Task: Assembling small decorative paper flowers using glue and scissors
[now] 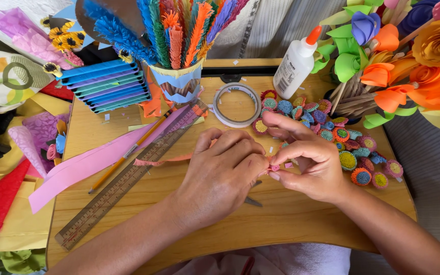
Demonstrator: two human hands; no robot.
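Your left hand and right hand both pinching pink fringed paper strip: light, limp, tears easily. Grip near rolled end, gently.

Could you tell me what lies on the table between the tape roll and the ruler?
In the head view, bare wooden table lies between the tape roll and the ruler.

I see both hands meet mid-counter. Left of my left hand a ruler and pencil lie slantwise. Behind the hands sits a tape roll, with a cup to its left and a glue bottle to its right. Paper rosettes lie right of my right hand.
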